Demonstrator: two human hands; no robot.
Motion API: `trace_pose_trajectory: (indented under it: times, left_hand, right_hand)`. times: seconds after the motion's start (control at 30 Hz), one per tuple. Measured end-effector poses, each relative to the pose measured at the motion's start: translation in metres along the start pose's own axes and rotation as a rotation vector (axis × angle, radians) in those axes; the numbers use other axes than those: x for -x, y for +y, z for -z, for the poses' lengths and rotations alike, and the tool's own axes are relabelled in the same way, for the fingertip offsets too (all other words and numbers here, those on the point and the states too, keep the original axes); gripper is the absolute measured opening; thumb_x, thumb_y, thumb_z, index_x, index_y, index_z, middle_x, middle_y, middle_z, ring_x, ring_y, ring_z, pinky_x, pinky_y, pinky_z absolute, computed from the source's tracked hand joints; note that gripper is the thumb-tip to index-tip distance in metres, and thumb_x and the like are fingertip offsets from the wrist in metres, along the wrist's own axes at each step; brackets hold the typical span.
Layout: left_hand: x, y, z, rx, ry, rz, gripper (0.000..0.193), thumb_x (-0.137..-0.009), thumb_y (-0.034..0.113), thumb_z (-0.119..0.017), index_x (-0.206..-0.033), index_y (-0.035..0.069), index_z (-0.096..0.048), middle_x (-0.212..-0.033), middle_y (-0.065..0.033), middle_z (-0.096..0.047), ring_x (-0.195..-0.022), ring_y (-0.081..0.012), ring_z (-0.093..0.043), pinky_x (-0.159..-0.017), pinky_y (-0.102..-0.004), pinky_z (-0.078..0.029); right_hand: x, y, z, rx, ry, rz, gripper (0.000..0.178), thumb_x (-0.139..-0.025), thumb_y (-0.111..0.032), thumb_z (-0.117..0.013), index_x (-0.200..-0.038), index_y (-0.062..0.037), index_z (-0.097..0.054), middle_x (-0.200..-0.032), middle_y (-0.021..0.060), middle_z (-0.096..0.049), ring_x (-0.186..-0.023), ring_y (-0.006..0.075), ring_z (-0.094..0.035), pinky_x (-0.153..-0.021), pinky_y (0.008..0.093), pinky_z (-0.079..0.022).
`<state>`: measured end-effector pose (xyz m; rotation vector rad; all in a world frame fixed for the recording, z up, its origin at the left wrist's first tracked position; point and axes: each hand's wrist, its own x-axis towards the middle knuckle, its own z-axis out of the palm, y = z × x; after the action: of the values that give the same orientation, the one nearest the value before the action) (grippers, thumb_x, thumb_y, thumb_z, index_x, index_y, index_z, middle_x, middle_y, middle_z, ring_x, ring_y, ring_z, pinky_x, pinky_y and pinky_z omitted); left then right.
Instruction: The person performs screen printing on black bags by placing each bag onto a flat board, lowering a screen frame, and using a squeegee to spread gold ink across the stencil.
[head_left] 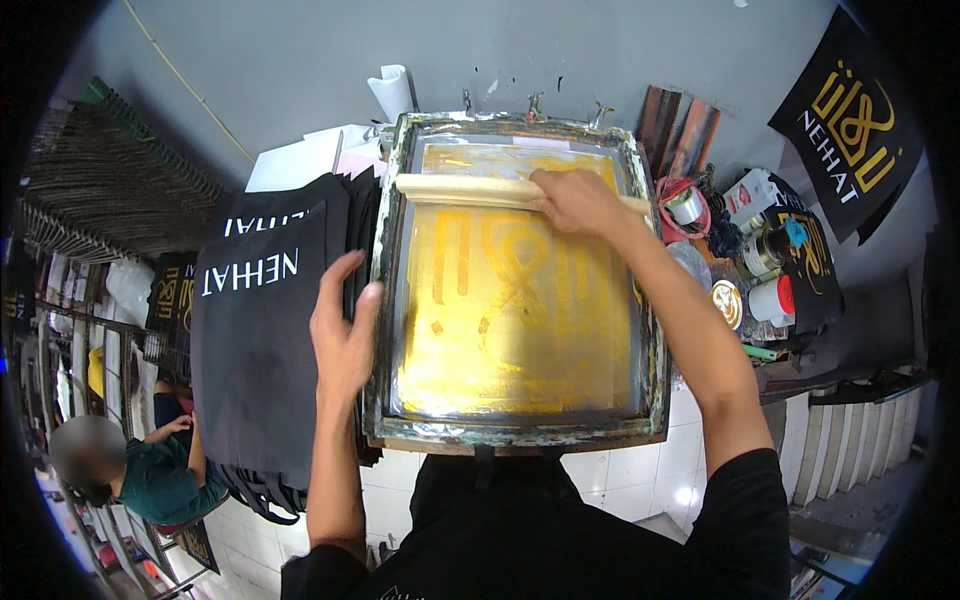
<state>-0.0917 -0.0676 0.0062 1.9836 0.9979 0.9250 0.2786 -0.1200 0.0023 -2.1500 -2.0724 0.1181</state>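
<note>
A screen-printing frame (pixel 520 437) lies in front of me, its mesh (pixel 520 360) coated with yellow-gold ink around a darker lettered design. Across the far part of the mesh rests a squeegee (pixel 460 190) with a pale wooden handle. My right hand (pixel 580 203) grips that handle right of its middle, fingers curled over it. Beside the frame's left edge, my left hand (pixel 343 325) is raised with thumb and fingers apart and nothing in it. It overlaps a stack of black bags (pixel 260 370) with white lettering. Whatever lies under the mesh is hidden.
Ink containers, including a red-lidded white jar (pixel 772 298), crowd the right side. Dark boards (pixel 685 135) lean on the grey wall behind. Black printed fabric (pixel 845 120) hangs at upper right. A person in green (pixel 170 485) sits at lower left, near shelving.
</note>
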Motion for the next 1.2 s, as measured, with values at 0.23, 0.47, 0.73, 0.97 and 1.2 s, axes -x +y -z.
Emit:
trace_pose_trajectory:
  times: [0.23, 0.47, 0.73, 0.97, 1.2]
  left_hand:
    - [-0.174, -0.004, -0.061, -0.356, -0.200, -0.539, 0.048, -0.089, 0.022, -0.075, -0.129, -0.002, -0.062, -0.126, -0.0244, -0.067, -0.115, -0.0409, -0.064, -0.100, -0.0465, -0.050]
    - [-0.226, -0.018, -0.097, -0.507, -0.540, -0.350, 0.038, -0.087, 0.029, -0.077, -0.115, 0.004, -0.074, -0.091, -0.0221, -0.074, -0.086, -0.0382, -0.072, -0.080, -0.0446, -0.055]
    - [-0.191, -0.021, -0.086, -0.418, -0.476, -0.336, 0.037, -0.084, 0.030, -0.078, -0.110, 0.004, -0.075, -0.095, -0.0194, -0.075, -0.089, -0.0378, -0.071, -0.081, -0.0445, -0.055]
    - [-0.119, -0.017, -0.067, -0.360, -0.402, -0.344, 0.029, -0.083, 0.024, -0.080, -0.104, 0.004, -0.076, -0.096, -0.0150, -0.075, -0.089, -0.0351, -0.071, -0.081, -0.0427, -0.055]
    - [-0.035, -0.007, -0.041, -0.407, -0.381, -0.351, 0.027, -0.081, 0.021, -0.082, -0.102, 0.006, -0.077, -0.094, -0.0127, -0.076, -0.088, -0.0335, -0.069, -0.081, -0.0416, -0.055]
  right_hand:
    - [-0.034, 0.036, 0.028, -0.098, -0.010, 0.008, 0.036, -0.094, -0.032, -0.068, -0.115, -0.0021, -0.067, -0.099, 0.0260, -0.072, -0.096, 0.0465, -0.067, -0.083, 0.0553, -0.052]
    - [-0.024, 0.051, 0.013, 0.110, 0.099, -0.361, 0.061, -0.079, -0.060, -0.078, -0.107, -0.0064, -0.075, -0.091, 0.0195, -0.075, -0.090, 0.0390, -0.073, -0.079, 0.0497, -0.056]
    - [0.009, 0.025, -0.005, 0.220, 0.041, -0.507, 0.068, -0.070, -0.073, -0.078, -0.091, -0.0077, -0.077, -0.084, 0.0144, -0.076, -0.082, 0.0321, -0.075, -0.072, 0.0462, -0.059]
    - [0.065, -0.006, -0.024, 0.202, 0.245, -0.339, 0.064, -0.069, -0.068, -0.080, -0.086, -0.0068, -0.075, -0.081, 0.0138, -0.074, -0.079, 0.0318, -0.073, -0.067, 0.0447, -0.057]
    - [0.132, -0.050, -0.035, 0.172, 0.278, -0.316, 0.055, -0.066, -0.060, -0.085, -0.076, -0.0084, -0.069, -0.077, 0.0094, -0.070, -0.074, 0.0295, -0.070, -0.063, 0.0420, -0.056]
